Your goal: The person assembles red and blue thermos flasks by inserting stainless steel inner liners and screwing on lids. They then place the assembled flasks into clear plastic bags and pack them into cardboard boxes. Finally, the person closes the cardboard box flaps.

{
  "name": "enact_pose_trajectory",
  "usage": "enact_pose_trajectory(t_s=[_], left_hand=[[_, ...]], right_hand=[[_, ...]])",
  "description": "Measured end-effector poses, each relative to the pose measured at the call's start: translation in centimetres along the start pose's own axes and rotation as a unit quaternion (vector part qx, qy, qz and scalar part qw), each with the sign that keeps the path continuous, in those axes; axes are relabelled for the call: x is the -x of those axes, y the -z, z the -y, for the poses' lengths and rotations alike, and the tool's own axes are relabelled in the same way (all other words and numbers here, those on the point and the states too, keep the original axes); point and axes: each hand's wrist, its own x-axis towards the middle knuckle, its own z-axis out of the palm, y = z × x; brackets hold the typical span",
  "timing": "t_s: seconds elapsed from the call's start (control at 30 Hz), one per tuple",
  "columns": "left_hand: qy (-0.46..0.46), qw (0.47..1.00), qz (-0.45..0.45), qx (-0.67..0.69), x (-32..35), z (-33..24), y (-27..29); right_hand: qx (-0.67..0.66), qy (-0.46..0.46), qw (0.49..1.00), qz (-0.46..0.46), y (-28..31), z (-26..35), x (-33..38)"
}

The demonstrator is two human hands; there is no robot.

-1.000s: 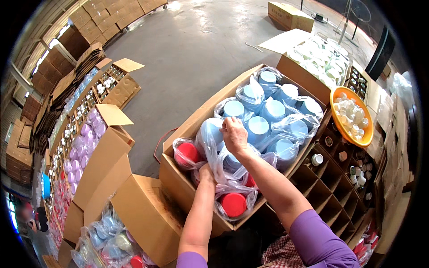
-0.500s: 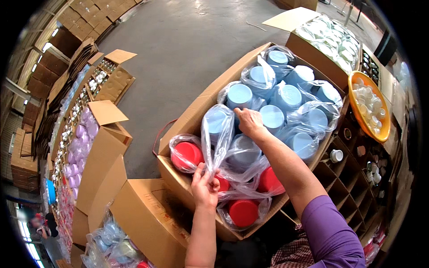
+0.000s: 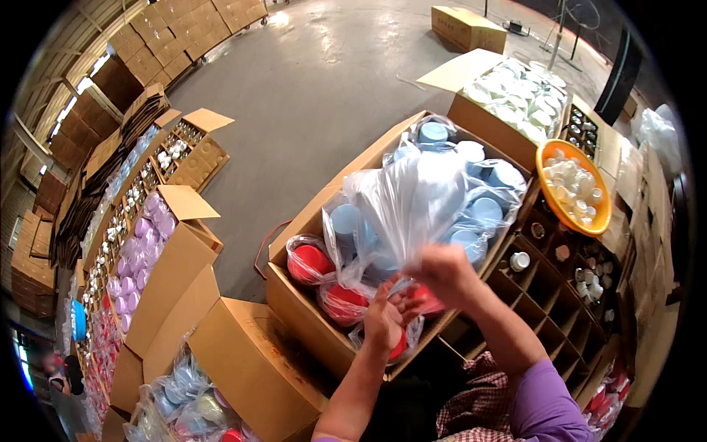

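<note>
A large open cardboard box [image 3: 298,313] in front of me holds clear plastic bags of light blue lids [image 3: 482,210] and red lids [image 3: 309,261]. My right hand [image 3: 442,272] grips the neck of a clear plastic bag with a blue lid [image 3: 412,199] and holds it up above the box. Just below it, my left hand [image 3: 387,320] has its fingers on the bottom of the same bag, over the red lids.
A divided cardboard crate [image 3: 567,295] with small white jars lies to the right, an orange bowl of white caps [image 3: 574,188] above it. A box of white lids [image 3: 515,96] stands behind. Open cartons of purple lids [image 3: 140,258] line the left.
The bag with the blue lid has been pulled up out of the box. Both hands have come closer to me, and the view has tilted.
</note>
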Motion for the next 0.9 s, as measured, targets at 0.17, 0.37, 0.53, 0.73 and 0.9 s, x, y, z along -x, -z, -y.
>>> enact_pose_trajectory(t_s=[0.17, 0.37, 0.53, 0.73, 0.9], left_hand=[[-0.015, 0.973, 0.16, 0.164, 1.6, 2.0, -3.6], [0.005, 0.985, 0.156, 0.071, 8.9, 6.3, -5.9], [0.01, 0.99, 0.138, -0.029, 15.7, 7.9, -6.1], [0.066, 0.968, 0.194, -0.145, 18.9, 12.4, -10.2], [0.118, 0.944, 0.241, -0.192, 16.7, 9.7, -13.3]], right_hand=[[-0.081, 0.13, 0.948, 0.277, 1.5, 11.0, 13.2], [-0.1, 0.023, 0.935, 0.339, -1.3, 17.1, 28.6], [-0.143, -0.124, 0.923, 0.334, 9.7, 26.2, 28.7], [0.137, -0.076, 0.967, -0.199, 12.0, 24.9, 29.5], [0.113, -0.172, 0.97, -0.13, 12.0, 23.6, 31.3]])
